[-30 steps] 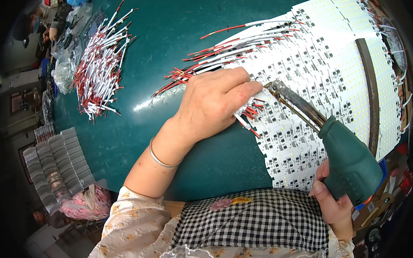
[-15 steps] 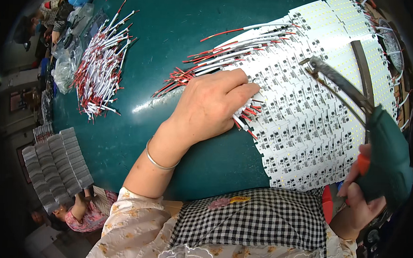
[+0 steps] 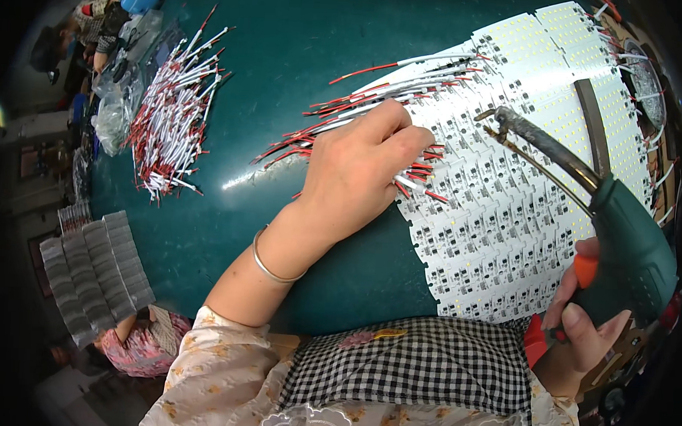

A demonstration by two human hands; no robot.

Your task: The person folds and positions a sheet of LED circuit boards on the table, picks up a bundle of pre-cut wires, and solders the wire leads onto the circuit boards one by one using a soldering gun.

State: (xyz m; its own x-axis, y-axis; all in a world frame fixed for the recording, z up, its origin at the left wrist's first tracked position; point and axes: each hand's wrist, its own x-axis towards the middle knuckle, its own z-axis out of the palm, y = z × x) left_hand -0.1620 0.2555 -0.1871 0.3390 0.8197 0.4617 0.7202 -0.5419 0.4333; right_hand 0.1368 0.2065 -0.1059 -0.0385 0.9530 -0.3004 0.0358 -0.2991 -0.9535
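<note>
My left hand [image 3: 350, 168] is closed around a bundle of short white wires [image 3: 412, 181] with red ends, over the left edge of a sheet of white LED circuit boards [image 3: 492, 227]. The fingers hide the bundle's middle. More red-and-white wires [image 3: 384, 89] lie in a row just beyond that hand, their right ends on the boards. At the right, my right hand [image 3: 579, 334] grips a green soldering gun [image 3: 632, 245] with an orange trigger. Its tip points left, above the boards, and I cannot tell whether it touches them.
A large heap of red-and-white wires [image 3: 174, 118] lies on the green table [image 3: 288, 28] at the left. A dark flat strip [image 3: 592, 121] rests across the boards. Grey stacked parts [image 3: 98, 275] stand beyond the table's left edge, near other people.
The soldering gun has moved a little left and nearer to me. My left hand has shifted slightly right over the boards with its wires. The whole view has shifted slightly.
</note>
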